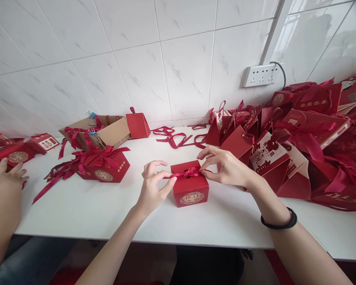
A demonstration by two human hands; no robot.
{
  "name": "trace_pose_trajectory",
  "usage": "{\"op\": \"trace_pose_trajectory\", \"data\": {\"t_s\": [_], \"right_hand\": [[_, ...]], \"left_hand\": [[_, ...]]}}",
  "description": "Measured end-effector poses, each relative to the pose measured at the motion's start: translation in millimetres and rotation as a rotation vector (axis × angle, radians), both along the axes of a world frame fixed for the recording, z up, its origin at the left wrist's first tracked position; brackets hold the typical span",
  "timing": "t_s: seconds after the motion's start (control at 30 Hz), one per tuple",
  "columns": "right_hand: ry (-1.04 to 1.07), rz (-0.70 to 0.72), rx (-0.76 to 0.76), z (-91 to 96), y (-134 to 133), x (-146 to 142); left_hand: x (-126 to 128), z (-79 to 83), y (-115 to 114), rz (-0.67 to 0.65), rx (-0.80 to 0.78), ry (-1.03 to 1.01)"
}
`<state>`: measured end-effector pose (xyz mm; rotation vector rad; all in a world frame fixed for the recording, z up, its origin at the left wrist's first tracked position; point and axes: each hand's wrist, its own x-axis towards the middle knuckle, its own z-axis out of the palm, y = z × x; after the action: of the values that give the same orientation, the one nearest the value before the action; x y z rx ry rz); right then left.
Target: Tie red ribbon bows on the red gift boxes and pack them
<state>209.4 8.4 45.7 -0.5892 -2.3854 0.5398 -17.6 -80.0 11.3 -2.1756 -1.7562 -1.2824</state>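
In front of me on the white table stands a small red gift box (191,189) with a round gold emblem on its front face. A dark red ribbon (190,172) is knotted across the top of the box. My left hand (154,184) pinches the ribbon at the left side, thumb against forefinger. On the other side, my right hand (222,166) has the ribbon's right part between thumb and fingers, the other fingers raised. A black band (280,221) circles my right wrist.
Left of me lie ribbon-tied red boxes (106,168) and a brown cardboard box (114,132) holding ribbons. Another person's hand (6,178) touches red boxes at the far left. Loose ribbon (176,139) lies near the wall. Red gift boxes (311,126) are heaped at right, below a power strip (259,76).
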Motion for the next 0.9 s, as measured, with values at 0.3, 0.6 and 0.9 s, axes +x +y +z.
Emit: {"op": "trace_pose_trajectory", "data": {"t_s": [0.3, 0.6, 0.9], "right_hand": [[-0.062, -0.035, -0.066, -2.0, -3.4, -5.3], [-0.093, -0.019, -0.128, 1.5, -6.1, -3.3], [-0.152, -0.017, -0.256, 0.8, -4.2, 1.3]], "left_hand": [[15.3, 21.1, -7.4, 0.014, -0.195, -0.109], [23.7, 22.4, -13.6, 0.003, -0.28, -0.15], [38.0, 0.1, -30.7, 0.115, -0.234, -0.311]]}}
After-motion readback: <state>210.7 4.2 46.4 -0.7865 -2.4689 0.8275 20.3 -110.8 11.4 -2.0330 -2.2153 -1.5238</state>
